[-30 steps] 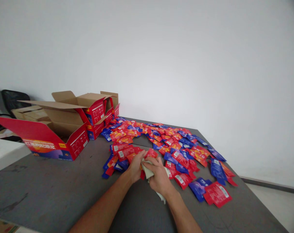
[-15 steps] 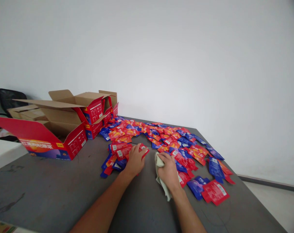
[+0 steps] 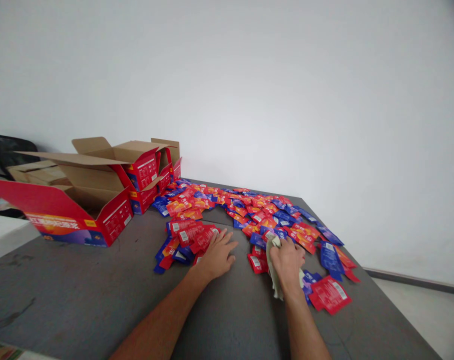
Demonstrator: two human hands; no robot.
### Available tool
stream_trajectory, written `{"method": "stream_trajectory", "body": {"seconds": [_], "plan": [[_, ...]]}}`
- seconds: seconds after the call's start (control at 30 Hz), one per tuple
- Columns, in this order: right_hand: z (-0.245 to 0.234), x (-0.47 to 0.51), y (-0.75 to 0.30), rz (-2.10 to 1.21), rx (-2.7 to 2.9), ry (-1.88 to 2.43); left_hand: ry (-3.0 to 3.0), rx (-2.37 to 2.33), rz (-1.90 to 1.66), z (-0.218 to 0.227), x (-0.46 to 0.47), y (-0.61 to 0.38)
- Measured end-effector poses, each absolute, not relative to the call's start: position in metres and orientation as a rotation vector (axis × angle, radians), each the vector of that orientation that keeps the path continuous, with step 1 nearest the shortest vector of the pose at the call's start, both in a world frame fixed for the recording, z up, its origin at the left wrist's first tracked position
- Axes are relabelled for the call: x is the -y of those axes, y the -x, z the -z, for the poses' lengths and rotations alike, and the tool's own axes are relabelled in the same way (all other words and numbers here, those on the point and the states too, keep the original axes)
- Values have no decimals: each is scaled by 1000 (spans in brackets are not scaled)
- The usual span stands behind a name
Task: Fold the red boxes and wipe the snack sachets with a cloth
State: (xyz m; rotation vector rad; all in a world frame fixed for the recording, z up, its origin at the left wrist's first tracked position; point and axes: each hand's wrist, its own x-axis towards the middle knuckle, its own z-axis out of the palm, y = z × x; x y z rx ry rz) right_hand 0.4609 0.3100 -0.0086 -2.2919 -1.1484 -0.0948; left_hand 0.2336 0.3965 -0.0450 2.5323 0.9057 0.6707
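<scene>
My left hand (image 3: 217,256) lies with fingers spread at the right edge of a small pile of pouches, touching a red pouch (image 3: 203,238) on top. Blue and orange-red pouches stick out beneath it. A pale, crumpled cloth (image 3: 273,275) is in my right hand (image 3: 289,262), which rests over the near part of the larger spread of pouches. Part of the cloth is hidden by the fingers and palm. Left of that hand, a red pouch (image 3: 257,263) lies flat, and a red pouch (image 3: 331,294) with a white label lies farther right.
Red-and-blue cartons with raised flaps, including the nearest carton (image 3: 116,218), stand along the left of the grey table (image 3: 99,295). Many pouches (image 3: 264,212) cover its far side before a white wall. A black chair (image 3: 12,150) and a white surface (image 3: 5,232) are beyond the left edge.
My left hand has let go of a red pouch, now on the small pile, and its fingers have spread. My right hand has moved right with the cloth, uncovering red pouches.
</scene>
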Motion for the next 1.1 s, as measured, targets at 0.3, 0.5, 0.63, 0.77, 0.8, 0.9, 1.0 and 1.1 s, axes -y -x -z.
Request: {"method": "stream_trajectory", "body": {"seconds": [0.3,0.5,0.63,0.77,0.8,0.9,1.0,1.1], "plan": [[8,-318,-441,-176,1213,2462,-2583,-998,-428,49,-395,-238],[11,-318,-412,-130,1480,2282,-2403,-1050,-727,53,-404,-239],[21,-321,-404,-127,1586,2125,-2409,-900,-763,57,-408,-236],[27,-324,-403,-119,1513,2027,-2469,-826,-694,53,-406,-236],[27,-324,-404,-85,1467,2019,-2476,-824,-696,50,-405,-236],[23,-324,-407,21,1333,1976,-2470,-833,-704,38,-401,-233],[12,-321,-412,8,1253,1872,-2380,-870,-751,28,-399,-228],[0,-315,-412,-47,1234,1728,-2160,-897,-877,25,-399,-227]]}}
